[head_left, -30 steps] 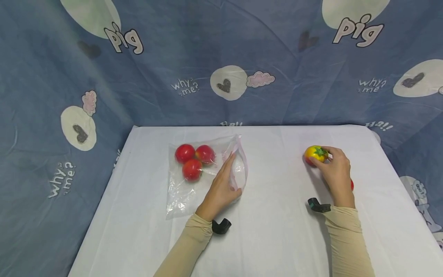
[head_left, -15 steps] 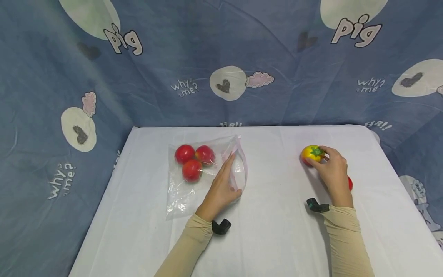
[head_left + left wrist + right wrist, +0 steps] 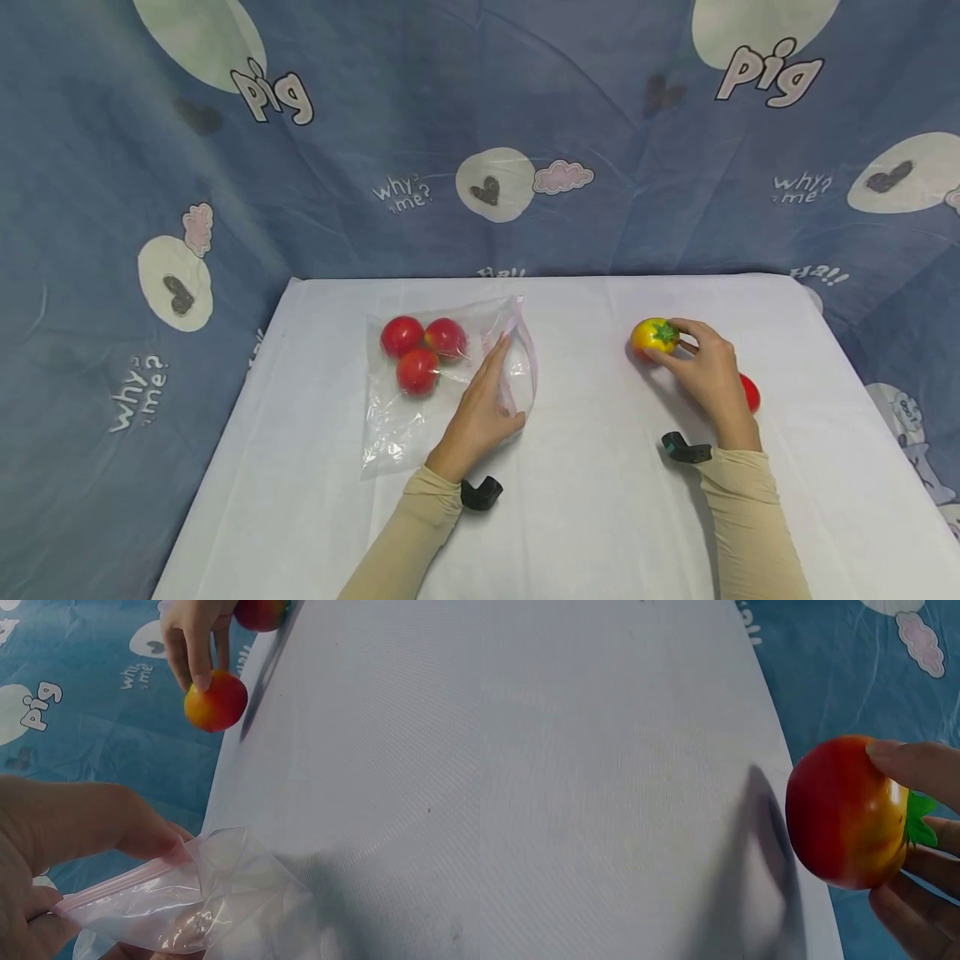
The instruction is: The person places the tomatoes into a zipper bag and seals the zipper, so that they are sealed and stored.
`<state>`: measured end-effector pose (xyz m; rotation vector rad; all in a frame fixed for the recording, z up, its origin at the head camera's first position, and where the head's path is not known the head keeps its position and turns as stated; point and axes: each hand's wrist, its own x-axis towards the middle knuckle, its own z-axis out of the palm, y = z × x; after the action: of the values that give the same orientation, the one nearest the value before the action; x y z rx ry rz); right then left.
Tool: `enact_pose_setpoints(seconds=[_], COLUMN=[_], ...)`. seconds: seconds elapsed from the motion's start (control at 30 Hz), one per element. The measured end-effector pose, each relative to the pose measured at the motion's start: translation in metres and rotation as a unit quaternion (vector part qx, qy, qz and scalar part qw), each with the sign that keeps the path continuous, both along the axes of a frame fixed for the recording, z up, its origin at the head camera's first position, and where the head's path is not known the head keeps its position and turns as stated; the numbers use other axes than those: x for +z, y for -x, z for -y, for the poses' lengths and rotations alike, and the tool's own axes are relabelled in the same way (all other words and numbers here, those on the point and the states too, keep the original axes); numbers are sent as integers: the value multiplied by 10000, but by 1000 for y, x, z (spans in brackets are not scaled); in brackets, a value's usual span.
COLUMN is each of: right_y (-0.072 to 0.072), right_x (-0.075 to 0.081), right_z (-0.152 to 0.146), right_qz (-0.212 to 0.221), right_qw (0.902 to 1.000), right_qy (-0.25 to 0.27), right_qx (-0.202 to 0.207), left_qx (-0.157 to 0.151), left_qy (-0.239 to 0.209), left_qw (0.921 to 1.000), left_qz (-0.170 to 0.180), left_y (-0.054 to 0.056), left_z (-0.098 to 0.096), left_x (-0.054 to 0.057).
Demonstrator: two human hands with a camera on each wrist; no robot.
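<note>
"Looking at the white desk (image 3: 570, 517), what do you see?"

"A clear bag (image 3: 405, 425) at ten o'clock, its pink mouth (image 3: 532, 358) facing three."

"Who's touching it?"

"The left hand (image 3: 474, 419). It has straight fingers and a thumb spread wide at that mouth; I can't tell if it pinches. At two o'clock, the right hand (image 3: 707, 372) pinches a yellow-red fruit (image 3: 649, 337) up off the desk with curled fingers."

"More fruit?"

"Three red fruits (image 3: 417, 372) in the bag, one red fruit (image 3: 750, 393) beside the right hand near three o'clock."
</note>
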<state>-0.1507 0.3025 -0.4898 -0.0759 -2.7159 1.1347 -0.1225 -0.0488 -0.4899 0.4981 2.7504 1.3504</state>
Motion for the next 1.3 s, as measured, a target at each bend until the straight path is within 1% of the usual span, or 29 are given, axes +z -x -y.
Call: enact_pose_setpoints(seconds=[0.2, 0.53, 0.9, 1.23, 1.3], right_y=[2, 3, 5, 6, 6], right_x=[-4, -7, -10, -10, -10], right_z=[6, 17, 36, 54, 57], right_qz=[-83, 89, 52, -118, -156], right_qw=[9993, 9927, 9857, 9798, 9789], right_qy=[203, 690, 874, 976, 969], right_qx=[314, 990, 1437, 1743, 1793], left_qx=[-4, -20, -47, -70, -65], left_qy=[9, -21, -66, -50, -60], left_qw=[10000, 10000, 9999, 9999, 9999], left_qz=[-40, -89, -73, -150, -119], left_y=[0, 0, 0, 0, 0], left_z=[0, 0, 1, 1, 1], left_x=[-1, -1, -2, -3, -2])
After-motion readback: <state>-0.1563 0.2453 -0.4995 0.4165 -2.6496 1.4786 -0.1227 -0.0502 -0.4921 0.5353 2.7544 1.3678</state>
